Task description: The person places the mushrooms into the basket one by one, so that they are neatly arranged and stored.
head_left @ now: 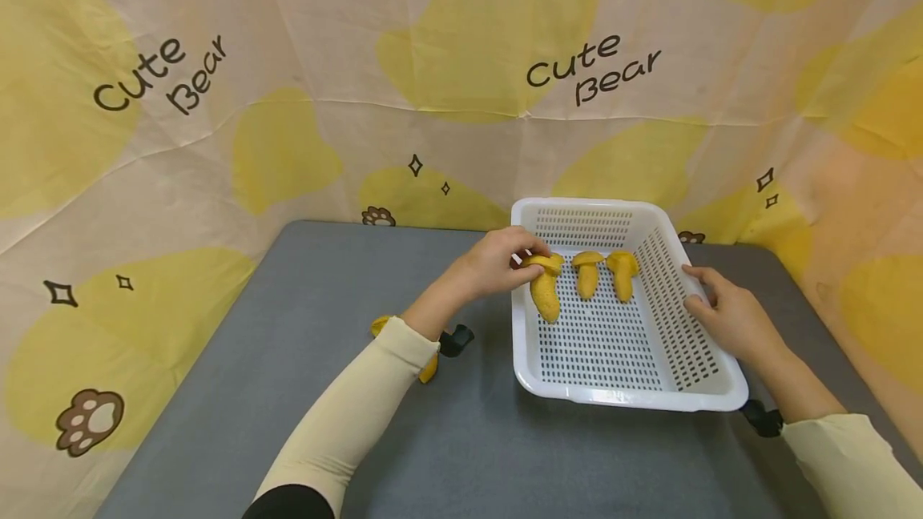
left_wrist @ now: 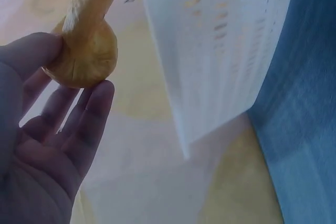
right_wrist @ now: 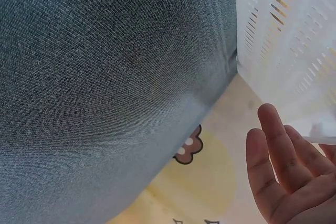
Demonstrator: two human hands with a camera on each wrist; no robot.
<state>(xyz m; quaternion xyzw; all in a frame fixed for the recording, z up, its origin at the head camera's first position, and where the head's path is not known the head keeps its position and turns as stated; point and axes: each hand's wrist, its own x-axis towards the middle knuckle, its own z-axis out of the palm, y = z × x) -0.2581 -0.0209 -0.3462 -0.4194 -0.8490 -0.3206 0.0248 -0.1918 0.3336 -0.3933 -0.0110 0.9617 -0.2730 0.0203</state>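
Note:
My left hand [head_left: 497, 260] pinches a yellow mushroom [head_left: 546, 303] by its cap, thumb on one side and fingers on the other. That mushroom hangs stem down over the left part of a white plastic basket [head_left: 630, 400]. Close up in the left wrist view, its ribbed cap [left_wrist: 84, 59] lies between thumb and fingertips. Two more yellow mushrooms, one in the middle [head_left: 587, 275] and one to its right [head_left: 622, 275], lie inside the basket. My right hand [head_left: 735, 315] holds the basket's right rim; in the right wrist view several fingers [right_wrist: 281, 150] extend outside the wall.
Under my left forearm, yellow pieces [head_left: 429, 369] show on the grey table [head_left: 303, 327], mostly hidden by the sleeve. A patterned cloth backdrop [head_left: 447, 62] rises behind the table and along its sides. The basket stands near the table's back edge.

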